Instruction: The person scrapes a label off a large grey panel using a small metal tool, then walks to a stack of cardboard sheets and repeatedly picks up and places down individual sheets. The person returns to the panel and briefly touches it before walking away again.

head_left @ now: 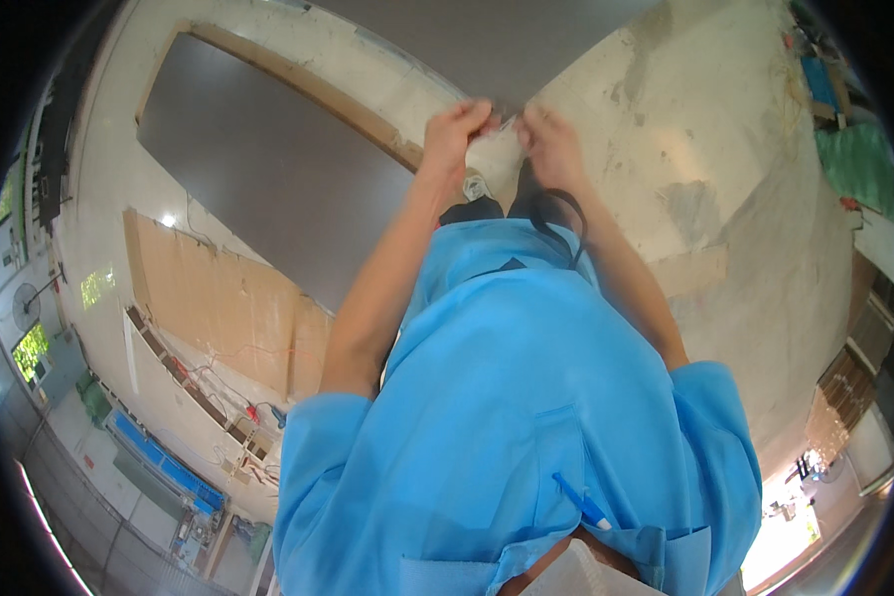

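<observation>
Both my arms reach forward from a bright blue short-sleeved shirt (507, 397). My left hand (455, 131) and my right hand (551, 139) meet at the top middle of the view, and both pinch a pale crumpled bag or cloth-like bundle (495, 164) held between them. The bundle hangs down a little below my fingers, with a small knot or cap at its lower left. A thin black cord (566, 214) loops under my right wrist. A blue pen (581, 502) is clipped at the shirt's chest pocket.
Below lies a pale, stained concrete floor (685, 169) with a large dark grey sheet (268, 169) framed by wooden strips. Cardboard panels (219, 298) lie at the left. Green netting (859, 164) and clutter sit at the upper right; blue racks (164, 462) and wires at the lower left.
</observation>
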### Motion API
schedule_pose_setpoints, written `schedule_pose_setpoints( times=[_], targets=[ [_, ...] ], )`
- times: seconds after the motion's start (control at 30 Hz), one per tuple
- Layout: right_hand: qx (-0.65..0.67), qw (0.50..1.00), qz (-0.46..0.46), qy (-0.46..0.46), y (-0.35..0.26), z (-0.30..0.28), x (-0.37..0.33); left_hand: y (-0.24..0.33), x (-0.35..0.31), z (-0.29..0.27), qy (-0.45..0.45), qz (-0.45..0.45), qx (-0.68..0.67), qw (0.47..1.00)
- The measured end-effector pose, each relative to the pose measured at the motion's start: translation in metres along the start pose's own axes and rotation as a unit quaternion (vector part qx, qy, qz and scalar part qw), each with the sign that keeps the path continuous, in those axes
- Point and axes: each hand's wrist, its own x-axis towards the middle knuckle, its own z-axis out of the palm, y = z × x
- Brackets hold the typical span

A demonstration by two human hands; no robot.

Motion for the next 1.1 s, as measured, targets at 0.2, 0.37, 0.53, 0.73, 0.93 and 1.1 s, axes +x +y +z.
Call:
schedule_pose_setpoints(
  times=[0.2,0.37,0.53,0.73,0.93,1.1],
  targets=[
    [-0.013,0.994,-0.101,-0.023,-0.099,0.022,0.041,0.069,0.014,0.025,-0.093,0.163,0.057,0.981],
    [-0.034,0.983,-0.05,0.174,-0.078,-0.015,0.02,0.016,0.001,-0.003,0.0,0.085,0.608,0.789],
    [-0.097,0.979,0.015,0.179,-0.034,-0.064,-0.018,-0.021,0.017,0.003,0.005,0.099,0.657,0.748],
    [-0.147,0.971,0.003,0.189,-0.027,-0.079,-0.021,-0.018,0.047,-0.021,-0.032,-0.013,0.361,0.932],
    [-0.165,0.969,0.01,0.184,-0.037,-0.073,-0.008,0.014,0.081,-0.057,0.001,0.005,0.33,0.944],
    [-0.177,0.965,0.001,0.192,-0.042,-0.072,-0.003,0.046,0.096,-0.078,0.029,0.013,0.276,0.961]
  ],
)
